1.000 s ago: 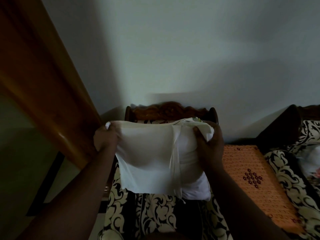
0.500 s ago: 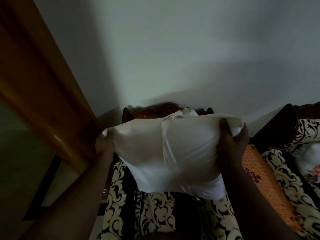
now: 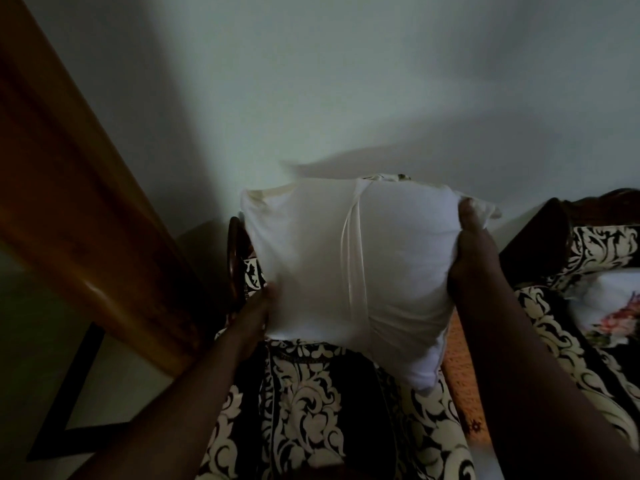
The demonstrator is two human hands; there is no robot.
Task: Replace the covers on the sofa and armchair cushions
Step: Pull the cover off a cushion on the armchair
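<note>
Here, entries taken against the armchair (image 3: pixel 311 393) as landmark.

Cushion (image 3: pixel 346 265): white, held up in the air above the armchair seat, in front of its wooden backrest; a vertical band or seam of fabric down the middle.

Cover: white fabric, seemingly drawn most of the way over the cushion; a lower corner of padding pokes out toward the orange cloth (image 3: pixel 457 368); opening side not plainly shown.

Right hand (image 3: pixel 474 258): clamped on the cushion's upper right corner, fingers curled round a bunch of fabric, thumb up.

Left hand (image 3: pixel 258 313): at the cushion's lower left edge, blurred; pressed flat or gripping, cannot tell.

Key relation: cushion spans between both hands, right grip high, left contact low, so the bulk hangs down and left of the right hand; likely next, a shake or tug to seat the filling.

Armchair contents: black-and-cream patterned seat cover only, below the cushion.

Sofa (image 3: pixel 588 306), right of the armchair: same pattern, bearing a floral white cushion (image 3: pixel 609 306).
</note>
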